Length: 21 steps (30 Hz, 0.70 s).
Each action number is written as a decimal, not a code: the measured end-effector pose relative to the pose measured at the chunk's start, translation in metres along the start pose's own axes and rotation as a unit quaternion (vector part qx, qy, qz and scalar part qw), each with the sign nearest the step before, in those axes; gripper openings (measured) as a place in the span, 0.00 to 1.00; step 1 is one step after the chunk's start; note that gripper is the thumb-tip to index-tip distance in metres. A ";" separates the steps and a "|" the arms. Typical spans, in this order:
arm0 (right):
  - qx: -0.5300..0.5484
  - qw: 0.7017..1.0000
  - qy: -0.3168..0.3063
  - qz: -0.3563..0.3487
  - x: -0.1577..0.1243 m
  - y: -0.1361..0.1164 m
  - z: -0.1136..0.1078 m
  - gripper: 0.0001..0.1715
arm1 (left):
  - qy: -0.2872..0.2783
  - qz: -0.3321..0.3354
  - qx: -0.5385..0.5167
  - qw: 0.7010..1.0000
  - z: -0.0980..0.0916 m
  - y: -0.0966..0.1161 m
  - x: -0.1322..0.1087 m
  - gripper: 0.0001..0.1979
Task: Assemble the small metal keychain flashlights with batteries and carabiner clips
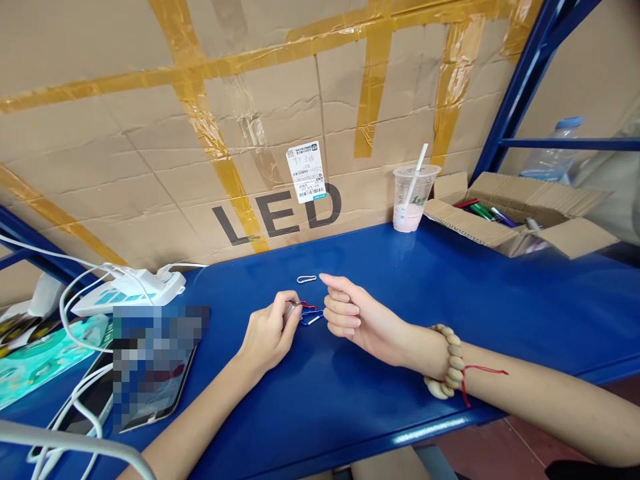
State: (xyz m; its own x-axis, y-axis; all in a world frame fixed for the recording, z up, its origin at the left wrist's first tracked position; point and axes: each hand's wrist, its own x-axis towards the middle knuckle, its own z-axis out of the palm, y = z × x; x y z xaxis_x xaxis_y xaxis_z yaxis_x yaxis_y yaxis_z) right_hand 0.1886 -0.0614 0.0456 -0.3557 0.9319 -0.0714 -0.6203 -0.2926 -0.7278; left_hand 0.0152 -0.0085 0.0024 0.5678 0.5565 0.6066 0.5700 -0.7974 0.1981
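Note:
My left hand [270,332] is closed in a pinch, low over the blue tabletop. At its fingertips are a red carabiner [309,307] and a blue carabiner [313,319], both sticking out to the right; the fingers partly hide them. Something greyish also shows between the thumb and forefinger. Just right of the carabiners, my right hand [357,317] has its fingers curled in and its thumb straight, with no object visible in it. A beaded bracelet [451,363] with a red string circles the right wrist. Beyond both hands, a silver carabiner [307,279] lies on the table.
A large taped cardboard box [280,133] stands behind the blue table [400,413]. At right are a plastic cup [407,200] with a straw and an open carton [475,230] of pens. To the left lie a power strip [165,290], white cables [75,393] and a tablet [185,380].

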 end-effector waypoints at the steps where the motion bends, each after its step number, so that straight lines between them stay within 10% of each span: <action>1: 0.000 1.000 0.000 0.001 0.000 0.000 0.000 0.27 | -0.001 -0.003 0.001 1.000 0.000 0.000 0.000 0.07; 21: -0.019 1.000 0.013 0.004 0.001 0.002 -0.002 0.26 | -0.017 -0.011 -0.004 1.000 -0.001 0.000 0.000 0.08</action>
State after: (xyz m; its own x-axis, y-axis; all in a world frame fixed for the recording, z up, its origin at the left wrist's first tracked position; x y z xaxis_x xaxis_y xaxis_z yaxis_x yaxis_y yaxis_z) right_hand 0.1884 -0.0608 0.0429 -0.3421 0.9348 -0.0956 -0.5893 -0.2927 -0.7530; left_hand 0.0144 -0.0092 0.0035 0.5751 0.5821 0.5748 0.5782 -0.7863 0.2177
